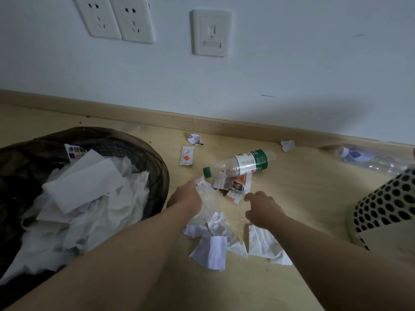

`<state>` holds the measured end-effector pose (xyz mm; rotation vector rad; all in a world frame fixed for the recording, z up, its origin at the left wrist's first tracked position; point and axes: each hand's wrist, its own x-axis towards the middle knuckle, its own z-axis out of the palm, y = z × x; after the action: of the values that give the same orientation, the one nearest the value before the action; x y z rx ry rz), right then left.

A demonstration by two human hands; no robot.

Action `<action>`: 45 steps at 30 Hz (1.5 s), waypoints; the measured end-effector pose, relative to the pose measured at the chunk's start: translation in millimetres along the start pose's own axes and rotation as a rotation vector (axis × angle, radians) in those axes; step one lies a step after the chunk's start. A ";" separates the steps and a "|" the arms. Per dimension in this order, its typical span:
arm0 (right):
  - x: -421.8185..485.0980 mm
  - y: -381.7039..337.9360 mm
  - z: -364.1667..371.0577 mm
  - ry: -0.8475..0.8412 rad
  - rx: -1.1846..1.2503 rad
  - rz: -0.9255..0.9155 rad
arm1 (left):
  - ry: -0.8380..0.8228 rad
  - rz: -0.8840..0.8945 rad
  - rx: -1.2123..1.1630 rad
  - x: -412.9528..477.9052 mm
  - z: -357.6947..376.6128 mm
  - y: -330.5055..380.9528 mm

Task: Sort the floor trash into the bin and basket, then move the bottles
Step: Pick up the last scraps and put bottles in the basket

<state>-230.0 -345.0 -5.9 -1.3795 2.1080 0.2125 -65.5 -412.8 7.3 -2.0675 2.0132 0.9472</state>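
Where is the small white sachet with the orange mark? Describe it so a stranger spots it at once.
Start at the round black-lined bin on the left. Just right of its rim, the flat white rectangular sachet lies on the wooden floor. Unlike the crumpled white paper ball beyond it, it is smooth and bears an orange diamond.

The person's left forearm [125, 250] and right forearm [325, 250] are bare along all their visible length. The left hand [187, 196] and right hand [261, 208] are bare too, wrists and fingers uncovered.
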 end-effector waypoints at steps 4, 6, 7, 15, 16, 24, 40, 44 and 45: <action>12.9 -7.8 6.1 0.073 0.007 0.003 | -0.076 0.003 -0.022 7.0 13.0 1.1; 17.4 -13.2 9.4 0.094 0.005 0.003 | -0.114 -0.014 -0.027 11.9 19.5 -0.9; 20.0 -16.0 11.8 0.105 -0.014 -0.007 | -0.125 -0.024 -0.030 14.9 21.9 -1.8; 47.2 -23.1 20.0 0.090 0.040 0.016 | -0.168 -0.098 -0.063 31.8 32.3 -3.2; 46.7 -22.3 22.3 0.089 -0.010 0.007 | -0.172 -0.105 -0.075 33.2 32.6 -4.1; 30.9 -8.9 37.8 0.184 -0.342 -0.135 | -0.196 -0.131 -0.075 35.3 29.5 -1.3; -2.4 10.6 13.5 -0.002 0.050 -0.016 | -0.167 -0.029 -0.039 10.1 9.0 21.6; -13.5 -4.7 -10.2 0.012 0.376 -0.029 | -0.069 -0.055 -0.046 -4.9 -6.0 27.2; -17.5 -9.4 -16.3 0.040 0.461 -0.016 | -0.046 -0.057 -0.050 -7.0 -10.1 27.9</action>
<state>-223.4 -342.8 18.9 -1.1275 2.0104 -0.2938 -87.3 -415.0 28.4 -2.0968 1.9165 1.0354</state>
